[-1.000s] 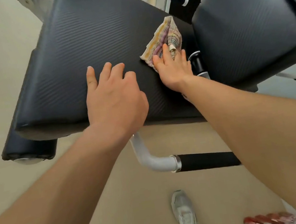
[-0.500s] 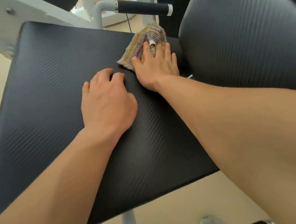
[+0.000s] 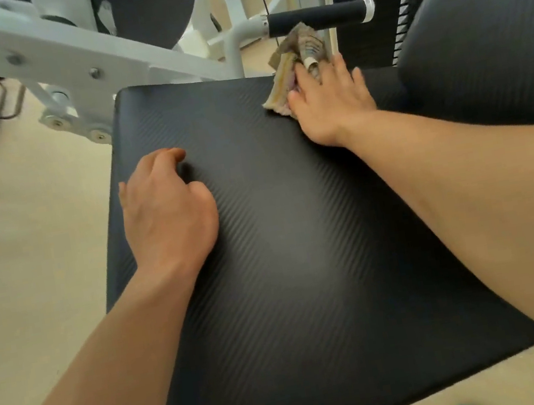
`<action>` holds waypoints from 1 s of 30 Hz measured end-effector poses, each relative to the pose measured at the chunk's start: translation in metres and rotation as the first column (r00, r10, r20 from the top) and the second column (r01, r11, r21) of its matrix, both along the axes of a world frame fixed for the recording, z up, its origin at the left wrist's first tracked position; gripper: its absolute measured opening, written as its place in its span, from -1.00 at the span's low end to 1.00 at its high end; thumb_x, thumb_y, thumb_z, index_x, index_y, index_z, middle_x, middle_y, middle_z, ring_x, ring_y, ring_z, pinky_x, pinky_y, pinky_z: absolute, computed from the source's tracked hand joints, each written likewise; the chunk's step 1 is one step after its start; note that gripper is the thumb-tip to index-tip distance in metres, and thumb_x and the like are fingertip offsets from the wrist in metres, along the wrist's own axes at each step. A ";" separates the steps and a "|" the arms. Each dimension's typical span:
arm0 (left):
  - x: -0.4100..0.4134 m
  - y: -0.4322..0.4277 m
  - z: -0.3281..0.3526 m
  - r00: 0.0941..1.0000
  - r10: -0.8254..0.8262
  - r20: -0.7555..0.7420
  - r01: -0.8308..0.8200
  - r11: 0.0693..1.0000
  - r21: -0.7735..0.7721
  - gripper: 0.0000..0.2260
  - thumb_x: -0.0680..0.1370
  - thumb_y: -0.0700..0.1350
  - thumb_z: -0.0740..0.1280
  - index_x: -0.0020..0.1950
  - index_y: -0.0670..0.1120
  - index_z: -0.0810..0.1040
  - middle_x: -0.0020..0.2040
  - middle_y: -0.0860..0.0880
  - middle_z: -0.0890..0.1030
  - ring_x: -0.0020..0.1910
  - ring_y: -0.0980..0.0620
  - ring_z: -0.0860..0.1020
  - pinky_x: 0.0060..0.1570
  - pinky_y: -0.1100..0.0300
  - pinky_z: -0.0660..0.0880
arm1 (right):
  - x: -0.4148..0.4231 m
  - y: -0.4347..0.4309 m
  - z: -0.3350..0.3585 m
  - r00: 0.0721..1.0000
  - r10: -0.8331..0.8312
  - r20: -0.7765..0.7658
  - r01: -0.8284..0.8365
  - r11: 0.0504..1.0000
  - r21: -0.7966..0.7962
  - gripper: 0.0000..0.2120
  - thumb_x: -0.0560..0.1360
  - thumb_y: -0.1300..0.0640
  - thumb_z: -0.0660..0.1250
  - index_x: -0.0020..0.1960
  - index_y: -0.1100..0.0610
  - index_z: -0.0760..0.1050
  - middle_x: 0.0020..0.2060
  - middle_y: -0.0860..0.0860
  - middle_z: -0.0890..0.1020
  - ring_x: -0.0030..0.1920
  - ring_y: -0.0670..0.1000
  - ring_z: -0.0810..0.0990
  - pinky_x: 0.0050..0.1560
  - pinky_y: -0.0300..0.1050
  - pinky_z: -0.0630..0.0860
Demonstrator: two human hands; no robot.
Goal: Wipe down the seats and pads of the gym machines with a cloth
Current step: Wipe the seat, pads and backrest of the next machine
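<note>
A black ribbed seat pad [image 3: 297,232] fills the middle of the view. My right hand [image 3: 330,102] presses a crumpled striped cloth [image 3: 299,55] flat against the seat's far edge, close to the black back pad [image 3: 484,41] on the right. The cloth bunches up past my fingertips, below the handle. My left hand [image 3: 167,213] rests on the seat's left part with its fingers curled and nothing in it.
A black-gripped handle [image 3: 317,17] on a white tube crosses just behind the cloth. The white machine frame [image 3: 64,59] runs along the upper left. A weight stack [image 3: 369,13] stands behind the seat. Beige floor [image 3: 26,273] lies to the left.
My right hand has pushed the cloth away from me to the seat's far edge. My left hand has slid back and left, its fingers curling. The view has moved over the seat.
</note>
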State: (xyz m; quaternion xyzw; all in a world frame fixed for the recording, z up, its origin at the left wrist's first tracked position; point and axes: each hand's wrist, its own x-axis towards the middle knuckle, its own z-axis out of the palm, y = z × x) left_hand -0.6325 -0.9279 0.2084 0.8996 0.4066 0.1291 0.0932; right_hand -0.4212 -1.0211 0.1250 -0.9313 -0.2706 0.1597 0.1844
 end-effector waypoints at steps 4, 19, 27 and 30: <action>0.004 0.022 0.005 0.999 0.033 0.022 -0.033 0.999 0.019 -0.57 0.50 -0.25 0.21 0.38 -0.09 0.50 0.35 -0.08 0.52 0.33 -0.11 0.44 0.45 -0.08 0.24 | -0.044 0.057 0.025 0.976 0.208 0.060 -0.212 0.974 0.079 -0.42 0.68 -0.15 -0.14 0.65 -0.02 -0.13 0.64 0.09 -0.12 0.62 0.15 -0.25 0.58 0.17 -0.25; 0.038 0.057 0.001 0.999 -0.008 0.039 0.008 1.000 0.000 -0.62 0.56 -0.24 0.18 0.34 -0.10 0.55 0.36 -0.03 0.54 0.36 -0.04 0.46 0.42 0.06 0.30 | -0.020 0.094 0.028 0.947 0.311 0.086 -0.322 0.928 0.188 -0.41 0.62 -0.26 -0.04 0.61 -0.13 0.06 0.60 0.08 0.19 0.61 0.13 0.06 0.58 0.22 -0.12; 0.033 0.097 0.006 0.958 0.271 0.097 -0.250 0.950 -0.186 -0.66 0.59 -0.16 0.17 0.35 -0.05 0.49 0.13 0.11 0.54 0.11 0.07 0.47 0.07 0.23 0.28 | -0.025 0.139 0.047 0.983 0.168 0.070 -0.178 0.969 0.172 -0.48 0.62 -0.14 -0.07 0.41 0.01 0.45 0.40 0.15 0.46 0.38 0.23 0.39 0.39 0.20 0.23; 0.033 0.094 0.005 0.937 0.306 0.167 -0.268 0.938 -0.220 -0.66 0.57 -0.15 0.17 0.30 0.01 0.55 0.06 0.15 0.57 0.07 0.09 0.49 0.04 0.21 0.31 | -0.046 0.179 0.064 0.970 0.218 0.110 -0.237 0.951 0.201 -0.51 0.64 -0.10 -0.06 0.42 0.03 0.44 0.42 0.16 0.45 0.41 0.23 0.37 0.38 0.18 0.24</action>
